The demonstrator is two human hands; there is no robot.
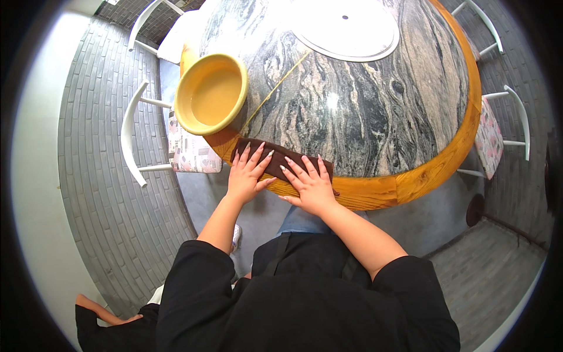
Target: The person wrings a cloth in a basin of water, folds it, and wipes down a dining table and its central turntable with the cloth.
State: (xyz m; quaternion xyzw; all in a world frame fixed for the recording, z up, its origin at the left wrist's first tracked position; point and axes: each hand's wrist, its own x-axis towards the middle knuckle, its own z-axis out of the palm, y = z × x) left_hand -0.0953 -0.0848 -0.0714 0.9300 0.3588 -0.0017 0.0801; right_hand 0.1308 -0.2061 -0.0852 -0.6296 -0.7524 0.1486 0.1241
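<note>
A dark brown cloth (282, 159) lies folded in a long strip along the near edge of the table, partly on the wooden rim (375, 190) and partly on the marbled top (352, 105). My left hand (246, 179) rests flat on the cloth's left part, fingers spread. On its right part lies my right hand (314, 188), also flat with the fingers apart. Just beyond my left hand, a yellow basin (241, 108) stands at the table's left edge with liquid in it.
A white round disc (352, 29) sits toward the far side of the tabletop. White chairs with patterned seats (193, 146) stand to the left and right (488, 138). Another person's arm (97, 308) shows at the lower left. A grey brick-patterned wall (111, 146) runs along the left.
</note>
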